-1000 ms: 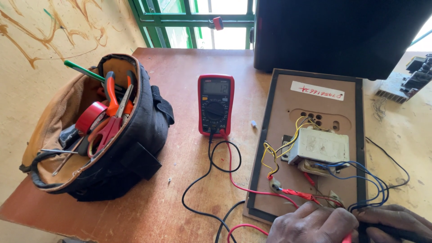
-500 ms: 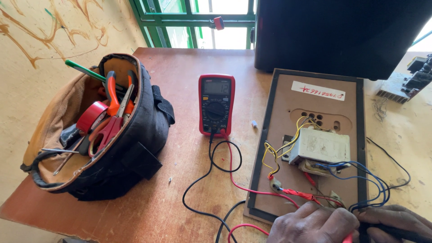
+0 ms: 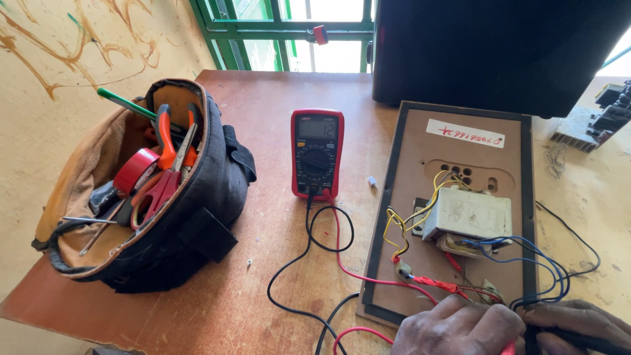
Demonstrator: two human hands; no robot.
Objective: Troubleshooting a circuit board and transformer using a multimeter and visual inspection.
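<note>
Both hands sit at six o'clock on the brown panel (image 3: pixel 460 164): the left hand (image 3: pixel 460 329) is clenched around a red probe (image 3: pixel 507 348), the right hand (image 3: pixel 578 325) around a black probe (image 3: pixel 585 338), likely to steady their tips on the wiring below the single transformer (image 3: pixel 468 213). One red multimeter (image 3: pixel 317 153) lies face-up at eleven o'clock from them, readable, and one open tool bag (image 3: pixel 197 197) at ten

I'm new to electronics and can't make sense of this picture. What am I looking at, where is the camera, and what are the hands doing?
The camera sits on a person's head, looking down at a wooden table. At the bottom edge are their two bare hands: the left hand and the right hand, which grips a dark probe; a red tip shows between the hands. Both rest on a brown board carrying a pale transformer with coloured wires. Red and black leads run to a red multimeter. At left stands an open tool bag holding pliers, scissors and red tape.
</note>
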